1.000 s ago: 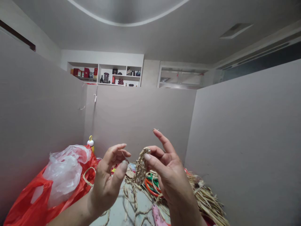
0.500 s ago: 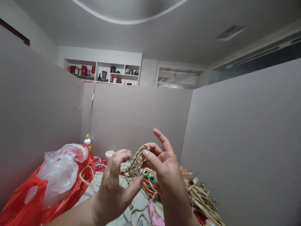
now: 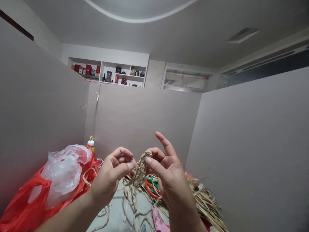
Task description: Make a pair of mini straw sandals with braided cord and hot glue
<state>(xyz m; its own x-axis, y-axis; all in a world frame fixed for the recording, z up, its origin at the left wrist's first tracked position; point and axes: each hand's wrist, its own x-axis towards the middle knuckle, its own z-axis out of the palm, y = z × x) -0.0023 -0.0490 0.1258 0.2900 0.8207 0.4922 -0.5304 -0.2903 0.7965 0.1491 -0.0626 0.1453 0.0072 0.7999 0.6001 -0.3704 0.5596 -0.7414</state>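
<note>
A small piece of woven straw cord [image 3: 141,170], tan and knotted in tight rows, is held up above the table between my two hands. My right hand [image 3: 170,170] pinches its upper right edge between thumb and fingers, with the index finger stretched upward. At its left side my left hand [image 3: 113,172] is closed, thumb pressed against the fingertips; the fingertips meet the piece's edge or a strand there, partly hidden. Loose twisted straw cord [image 3: 130,196] hangs below the piece and lies in loops on the table.
At the left stands a red plastic bag [image 3: 31,199] with a clear bag [image 3: 64,177] in it. A bottle [image 3: 91,143] is behind. A straw bundle [image 3: 209,206], a pink object [image 3: 158,219] and red-orange and green coils [image 3: 152,188] lie at the right. Grey panels [image 3: 145,112] enclose the table.
My left hand, spread apart from the woven piece before, has closed its thumb and fingers at the piece's left edge. My right hand keeps its pinch; the view has shifted slightly.
</note>
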